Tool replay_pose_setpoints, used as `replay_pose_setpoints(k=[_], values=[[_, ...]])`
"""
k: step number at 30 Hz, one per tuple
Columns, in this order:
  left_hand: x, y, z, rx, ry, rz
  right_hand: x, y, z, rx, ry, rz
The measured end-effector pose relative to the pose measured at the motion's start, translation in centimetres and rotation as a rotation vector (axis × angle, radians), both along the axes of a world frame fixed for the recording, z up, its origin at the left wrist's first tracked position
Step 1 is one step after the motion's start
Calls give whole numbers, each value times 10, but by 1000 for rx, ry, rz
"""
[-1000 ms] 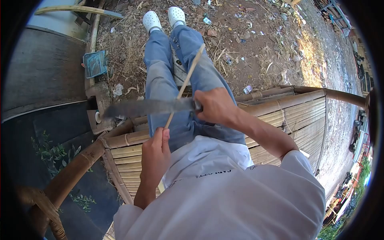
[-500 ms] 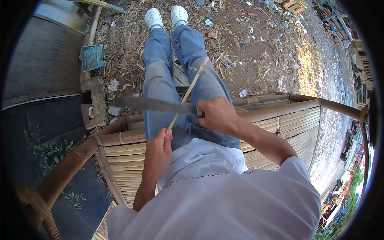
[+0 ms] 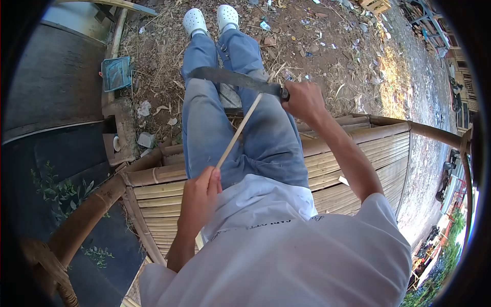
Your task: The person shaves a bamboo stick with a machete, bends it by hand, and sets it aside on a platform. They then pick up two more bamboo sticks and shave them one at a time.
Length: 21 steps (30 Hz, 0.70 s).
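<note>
My right hand [image 3: 305,102] is wrapped round the dark handle of a machete [image 3: 230,78], whose long, dull blade points left above my knees. Pinched near its lower end in my left hand [image 3: 202,192] is a thin, pale bamboo strip [image 3: 239,130]. The strip slants up and to the right over my lap, and its far end meets the blade close to the handle. My legs in blue jeans [image 3: 202,117] lie beneath both things.
I sit on a bamboo-slat bench [image 3: 158,202] with thick pole rails. Past my white clogs [image 3: 227,17] is bare ground strewn with shavings and litter. A blue plastic basket [image 3: 116,74] stands at left, beside a dark panel [image 3: 56,71].
The machete has moved away from my body along the strip, from near my left hand out to the strip's far end. My left hand stays nearly in place.
</note>
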<state>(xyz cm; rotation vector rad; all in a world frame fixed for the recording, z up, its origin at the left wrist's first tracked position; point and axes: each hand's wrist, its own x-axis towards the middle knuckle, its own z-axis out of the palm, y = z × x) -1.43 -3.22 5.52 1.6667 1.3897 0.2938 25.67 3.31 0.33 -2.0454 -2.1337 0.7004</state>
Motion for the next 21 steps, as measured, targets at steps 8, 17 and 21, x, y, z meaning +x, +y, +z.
replay_pose_setpoints(k=[8,17,21], values=[[-4,5,7,-56,-19,26,-32,-37,21,-21,39,99],[-28,-17,-8,-279,-120,20,33,3,27,241,110,-507],[-32,-11,-4,-516,-360,120,5,-15,45,35,371,-507]])
